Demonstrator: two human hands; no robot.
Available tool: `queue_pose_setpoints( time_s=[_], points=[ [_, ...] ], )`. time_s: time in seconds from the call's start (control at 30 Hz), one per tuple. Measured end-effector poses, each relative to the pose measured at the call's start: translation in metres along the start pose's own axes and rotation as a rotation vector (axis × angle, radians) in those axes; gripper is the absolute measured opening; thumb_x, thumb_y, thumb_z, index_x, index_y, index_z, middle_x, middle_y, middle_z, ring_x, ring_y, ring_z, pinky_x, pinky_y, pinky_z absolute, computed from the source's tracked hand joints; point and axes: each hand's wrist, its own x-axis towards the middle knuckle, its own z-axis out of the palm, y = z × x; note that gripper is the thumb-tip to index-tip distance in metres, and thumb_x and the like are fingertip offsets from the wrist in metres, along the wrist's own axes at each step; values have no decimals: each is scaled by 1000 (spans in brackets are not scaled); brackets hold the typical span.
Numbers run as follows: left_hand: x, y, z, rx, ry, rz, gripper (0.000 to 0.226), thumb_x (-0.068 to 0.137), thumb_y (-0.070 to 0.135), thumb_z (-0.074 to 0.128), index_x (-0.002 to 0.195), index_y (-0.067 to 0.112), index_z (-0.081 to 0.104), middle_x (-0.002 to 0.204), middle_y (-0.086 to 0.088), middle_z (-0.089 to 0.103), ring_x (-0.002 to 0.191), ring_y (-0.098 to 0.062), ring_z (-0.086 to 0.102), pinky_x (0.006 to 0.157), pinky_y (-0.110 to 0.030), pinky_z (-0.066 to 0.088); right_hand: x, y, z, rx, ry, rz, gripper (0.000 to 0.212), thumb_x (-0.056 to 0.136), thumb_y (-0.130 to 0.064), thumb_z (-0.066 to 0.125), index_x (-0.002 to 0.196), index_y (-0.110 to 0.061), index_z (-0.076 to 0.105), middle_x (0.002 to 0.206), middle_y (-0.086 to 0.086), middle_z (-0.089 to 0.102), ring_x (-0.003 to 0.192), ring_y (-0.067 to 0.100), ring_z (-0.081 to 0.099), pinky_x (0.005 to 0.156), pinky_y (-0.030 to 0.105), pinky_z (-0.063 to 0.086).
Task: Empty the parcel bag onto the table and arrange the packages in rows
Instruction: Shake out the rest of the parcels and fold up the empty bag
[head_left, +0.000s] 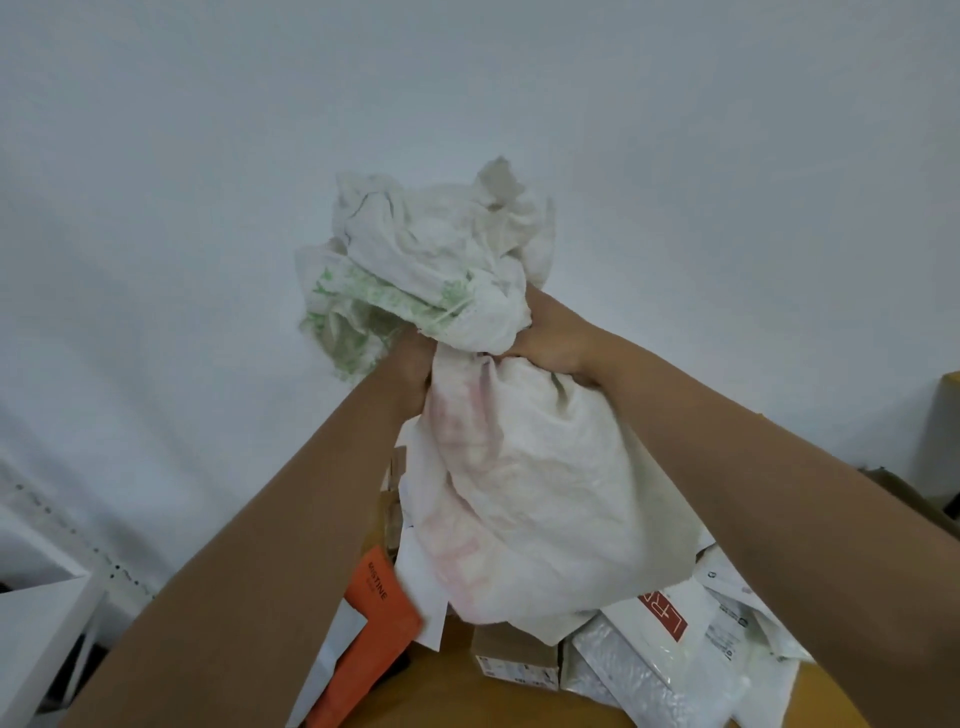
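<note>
A: What is the biggest thing?
B: The white bag (524, 467). It is held up above the counter (457, 691).
A: Who holds it?
B: The left hand (410, 364) and right hand (550, 338) both squeeze its bunched middle.
A: And under it?
B: Packages (649, 660) in a pile, with an orange box (374, 634) at the left.

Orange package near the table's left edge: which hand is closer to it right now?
Left. The left hand grips the white parcel bag up above the orange package. The right hand grips the bag too, farther to the right.
</note>
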Motion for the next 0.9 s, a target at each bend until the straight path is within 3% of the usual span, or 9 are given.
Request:
queue_pose_setpoints(
  time_s=[0.17, 0.27, 0.4, 0.5, 0.57, 0.63, 0.7, 0.83, 0.9],
  points=[
    [12, -4, -15, 52, 6, 45, 18, 104, 32, 40, 107, 27, 56, 99, 8, 60, 91, -11, 59, 90, -29, 48, 12, 9, -9, -96, 248, -53, 67, 84, -35, 67, 144, -19, 40, 140, -8, 51, 125, 5, 49, 109, 26, 40],
    [4, -8, -9, 32, -94, 97, 17, 103, 26, 43, 112, 24, 56, 102, 10, 65, 87, 4, 65, 75, -13, 51, 11, 12, -2, -78, 199, -59, 60, 91, -29, 64, 145, -24, 39, 142, -11, 49, 128, 0, 47, 110, 23, 37],
    [13, -11, -10, 111, 8, 208, 52, 80, 32, 68, 127, 20, 51, 118, 3, 62, 117, -21, 58, 93, -30, 52, 22, 17, 5, -85, 212, -66, 46, 99, -21, 55, 142, -17, 40, 143, 4, 48, 132, 14, 46, 112, 25, 34],
    [10, -17, -10, 156, 77, 209, 61, 78, 35, 70, 133, 21, 46, 122, 8, 53, 116, -13, 52, 100, -30, 45, 25, 24, 9, -220, 112, 7, 57, 96, -24, 61, 147, -16, 37, 142, 0, 49, 129, 15, 47, 101, 15, 33],
    [12, -18, -14, 151, 177, 302, 40, 88, 26, 69, 124, 22, 51, 111, 15, 57, 99, 3, 56, 85, -17, 46, 28, 19, 11, -182, 211, -12, 61, 94, -30, 61, 149, -22, 35, 140, -9, 50, 124, 6, 49, 98, 10, 34],
    [16, -14, -18, 130, 154, 292, 26, 86, 14, 71, 107, 21, 57, 97, 12, 60, 79, 11, 59, 72, -12, 49, 35, 19, 13, -245, 190, -18, 67, 89, -42, 59, 149, -23, 36, 143, -6, 49, 126, 10, 49, 101, 17, 37],
    [15, -17, -23, 174, 133, 301, 32, 90, 7, 67, 117, 18, 55, 110, 5, 59, 92, 5, 59, 85, -16, 51, 37, 18, 17, -438, 55, 25, 61, 92, -38, 55, 148, -19, 37, 145, 3, 48, 129, 23, 49, 100, 25, 37],
    [15, -15, -33, 230, 224, 380, 50, 85, 15, 73, 127, 17, 47, 113, 8, 56, 98, 0, 52, 82, -9, 46, 41, 15, 21, -371, 199, -40, 59, 95, -26, 58, 148, -19, 33, 139, 2, 53, 117, 18, 53, 89, 20, 36],
    [18, -17, -37, 262, 171, 301, 60, 87, 19, 72, 137, 17, 39, 129, 2, 51, 112, -8, 49, 93, -17, 43, 46, 14, 26, -488, 92, 3, 65, 94, -29, 56, 151, -17, 27, 140, 4, 51, 117, 23, 54, 86, 25, 38]
  ],
)
